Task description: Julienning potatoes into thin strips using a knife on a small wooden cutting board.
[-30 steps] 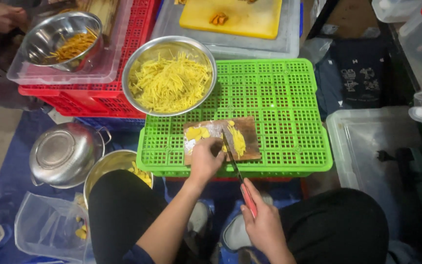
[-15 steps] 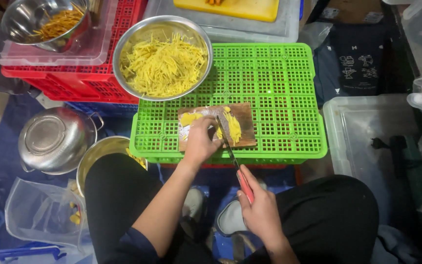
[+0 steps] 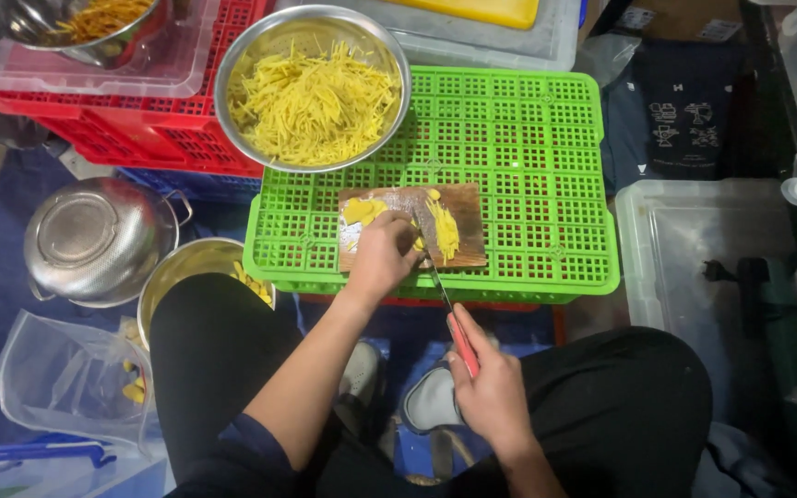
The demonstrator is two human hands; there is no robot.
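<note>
Far left, a steel colander sits on the blue sheet, a steel pot just beside it. The left hand presses down on a yellow root piece, fingers curled over it, on the small wooden board atop the green crate. Thin and firm, that piece, likely slick when cut; best pinned from above, fingertips tucked back. A pile of cut strips lies just right of the blade. The right hand is clenched round the red handle of the knife; the blade's tip is hidden, probably at the piece. Behind, a steel bowl full of shreds.
</note>
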